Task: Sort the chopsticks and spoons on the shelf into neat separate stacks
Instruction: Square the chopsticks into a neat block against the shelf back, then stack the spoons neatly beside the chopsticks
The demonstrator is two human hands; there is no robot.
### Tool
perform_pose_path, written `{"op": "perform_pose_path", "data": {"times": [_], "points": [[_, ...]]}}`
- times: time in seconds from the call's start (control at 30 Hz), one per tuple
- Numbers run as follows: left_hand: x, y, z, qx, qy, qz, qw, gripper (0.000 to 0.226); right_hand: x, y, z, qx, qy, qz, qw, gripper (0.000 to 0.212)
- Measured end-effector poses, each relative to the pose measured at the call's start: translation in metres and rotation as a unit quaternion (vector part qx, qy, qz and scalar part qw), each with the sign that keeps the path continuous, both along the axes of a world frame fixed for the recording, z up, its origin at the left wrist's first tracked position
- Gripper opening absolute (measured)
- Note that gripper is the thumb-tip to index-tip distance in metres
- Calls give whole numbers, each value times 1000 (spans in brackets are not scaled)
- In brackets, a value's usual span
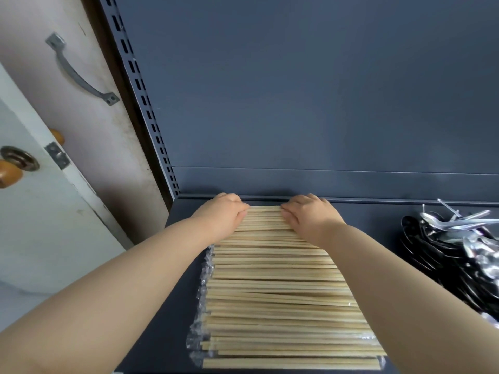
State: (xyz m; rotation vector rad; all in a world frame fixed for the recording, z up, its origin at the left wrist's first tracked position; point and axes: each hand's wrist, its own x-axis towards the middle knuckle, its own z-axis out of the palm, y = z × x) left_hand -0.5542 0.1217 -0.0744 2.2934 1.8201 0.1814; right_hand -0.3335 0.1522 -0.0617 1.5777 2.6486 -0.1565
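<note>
Forearms (108, 292) reach over shelf (378, 217); back panel (297, 90) just behind, door (40, 238) left. Chopsticks (283, 292) lie in one flat row mid-shelf, spoons (459, 247) heaped well right. Left hand (224, 214) and right hand (310, 214) sit on row's far end, fingers curled over last sticks.

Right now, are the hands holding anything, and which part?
The left hand and right hand both curl their fingers round the farthest chopsticks of the row, one hand toward each end.
</note>
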Motion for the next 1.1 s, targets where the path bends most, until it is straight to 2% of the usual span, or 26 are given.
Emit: {"op": "perform_pose_path", "data": {"times": [0.23,0.43,0.5,0.6,0.67,0.97,1.1], "points": [[3,-13,3,-51,30,0,998,48,12,-11,3,-45,-20,-13,999,54],[-27,-26,12,-30,-40,87,995,51,45,-20,12,-51,114,-66,990,54],[-36,-32,9,-58,-55,120,990,53,63,-23,10,-75,138,-109,982,56],[-30,-37,3,-116,-87,101,984,56,73,-26,-2,-114,91,-134,980,62],[-19,-36,-1,-115,-80,67,988,56,70,-27,-10,-124,67,-124,982,64],[-17,-29,1,-83,-84,71,991,52,74,-18,-6,-100,122,-136,978,62],[0,-25,7,-105,-72,66,990,51,60,-8,-4,-114,109,-123,980,59]]}}
